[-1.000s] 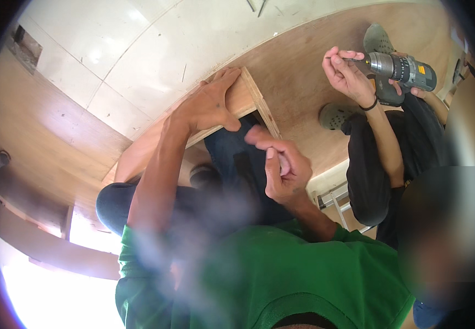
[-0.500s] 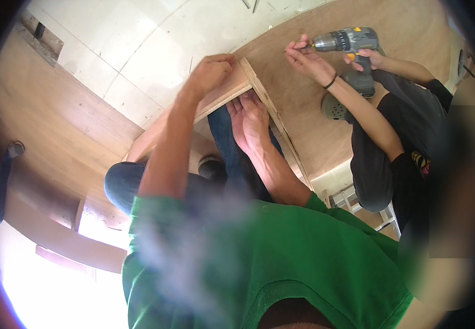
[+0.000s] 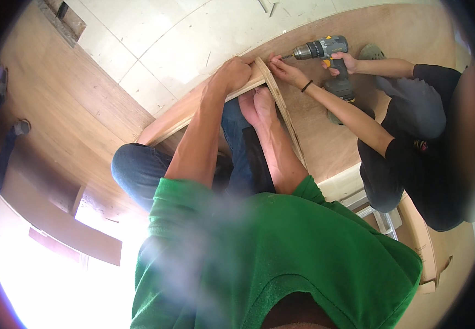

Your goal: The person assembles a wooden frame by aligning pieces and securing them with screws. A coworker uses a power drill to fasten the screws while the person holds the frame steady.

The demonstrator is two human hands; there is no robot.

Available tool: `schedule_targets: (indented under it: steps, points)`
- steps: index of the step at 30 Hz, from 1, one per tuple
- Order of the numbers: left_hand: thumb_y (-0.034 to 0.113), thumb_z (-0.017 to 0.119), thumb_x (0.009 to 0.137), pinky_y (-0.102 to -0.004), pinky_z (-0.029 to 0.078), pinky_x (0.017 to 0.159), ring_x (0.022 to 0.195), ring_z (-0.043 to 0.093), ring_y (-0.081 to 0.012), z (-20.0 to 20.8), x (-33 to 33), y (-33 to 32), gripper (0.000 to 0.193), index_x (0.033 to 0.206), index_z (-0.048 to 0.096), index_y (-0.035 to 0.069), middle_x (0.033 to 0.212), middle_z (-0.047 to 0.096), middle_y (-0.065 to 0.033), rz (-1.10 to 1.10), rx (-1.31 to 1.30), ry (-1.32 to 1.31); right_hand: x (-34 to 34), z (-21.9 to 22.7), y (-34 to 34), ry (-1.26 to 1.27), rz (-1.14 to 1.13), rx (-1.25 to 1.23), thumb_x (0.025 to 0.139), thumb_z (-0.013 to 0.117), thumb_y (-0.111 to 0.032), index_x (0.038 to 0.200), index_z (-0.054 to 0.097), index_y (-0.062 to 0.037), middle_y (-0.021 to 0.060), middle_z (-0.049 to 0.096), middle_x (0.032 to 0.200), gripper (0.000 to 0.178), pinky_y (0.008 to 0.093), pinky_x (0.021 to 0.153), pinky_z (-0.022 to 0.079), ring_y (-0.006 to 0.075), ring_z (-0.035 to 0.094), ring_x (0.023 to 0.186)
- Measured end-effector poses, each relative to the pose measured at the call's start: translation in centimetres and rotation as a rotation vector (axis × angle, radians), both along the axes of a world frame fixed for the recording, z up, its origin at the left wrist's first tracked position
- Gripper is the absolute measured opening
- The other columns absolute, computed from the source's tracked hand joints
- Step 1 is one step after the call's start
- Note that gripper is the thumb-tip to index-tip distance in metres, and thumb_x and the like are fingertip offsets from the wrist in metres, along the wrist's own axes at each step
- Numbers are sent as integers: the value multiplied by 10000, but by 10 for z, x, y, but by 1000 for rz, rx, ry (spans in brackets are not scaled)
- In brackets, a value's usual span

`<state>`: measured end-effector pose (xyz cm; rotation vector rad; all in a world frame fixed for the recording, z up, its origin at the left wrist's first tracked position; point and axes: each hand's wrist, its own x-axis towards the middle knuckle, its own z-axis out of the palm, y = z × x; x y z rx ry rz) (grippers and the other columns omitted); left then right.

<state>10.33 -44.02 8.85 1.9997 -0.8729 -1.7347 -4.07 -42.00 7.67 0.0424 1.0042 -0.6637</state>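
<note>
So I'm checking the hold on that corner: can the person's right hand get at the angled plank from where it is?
Probably yes: the right hand already lies against the angled plank, with nothing between them.

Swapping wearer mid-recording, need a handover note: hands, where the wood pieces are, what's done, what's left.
Left hand: gripping the top of the long wooden strip at the corner joint.
Right hand: pressed flat against the inner face of the second wooden strip, bracing it.
The two strips meet in a corner over the plywood sheet.
A co-worker's hand steadies the corner; their other hand aims the cordless drill at it.
Done: corner aligned and held.
Left: likely fastening the joint; keep holding.
</note>
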Motion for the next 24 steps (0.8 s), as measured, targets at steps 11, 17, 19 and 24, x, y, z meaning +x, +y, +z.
schedule_targets:
  steps: [11, 17, 19, 24]
  points:
    - [135, 449, 994, -442, 466, 1219, 1410, 656, -408, 13, -4, -7, 589, 1528, 680, 44, 1491, 697, -267, -89, 39, -2, -8, 8, -2, 9, 29, -13, 1178, 538, -143, 1567, 535, -66, 101, 578, 1585, 396, 437, 1282, 461, 239, 567, 1458]
    - [144, 443, 1000, -435, 451, 1233, 1438, 636, -397, 16, -4, -7, 591, 1533, 674, 40, 1515, 681, -265, -53, 25, 12, -8, 9, -3, -11, 20, 5, 1170, 549, -131, 1561, 540, -68, 98, 580, 1582, 397, 441, 1285, 458, 241, 569, 1452]
    - [146, 441, 1003, -436, 453, 1232, 1439, 635, -399, 17, -5, -8, 589, 1533, 672, 34, 1515, 680, -266, -83, 14, -2, -8, 11, -3, 35, 21, 29, 1172, 547, -136, 1567, 535, -69, 95, 574, 1590, 401, 445, 1292, 450, 240, 559, 1465]
    - [151, 438, 1006, -432, 450, 1238, 1445, 628, -402, 16, -6, -9, 590, 1534, 667, 25, 1523, 675, -268, -90, -2, -30, -10, 15, -4, 0, 20, 2, 1173, 546, -140, 1583, 523, -69, 94, 553, 1621, 417, 456, 1313, 424, 242, 531, 1499]
